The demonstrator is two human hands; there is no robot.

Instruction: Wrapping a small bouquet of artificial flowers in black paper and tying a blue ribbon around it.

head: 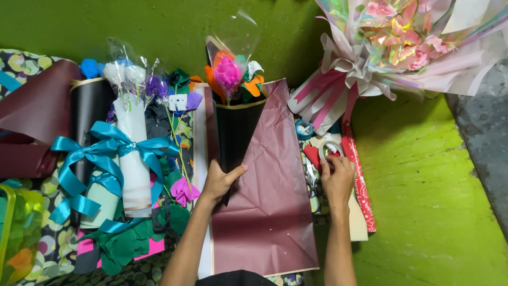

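Left hand (219, 180) fingers clamped on black cone (235, 132), maroon paper (267, 212) still unwrapped; right hand (337, 177) fingers pinching tape roll (329, 149).

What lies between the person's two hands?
In the head view, maroon wrapping paper spans between the left hand and the right hand.

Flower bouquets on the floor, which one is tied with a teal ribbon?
The white-wrapped bouquet at left, bound with a big teal bow. The black-wrapped one in the left hand has no ribbon; the iridescent one has pink-and-white ribbon.
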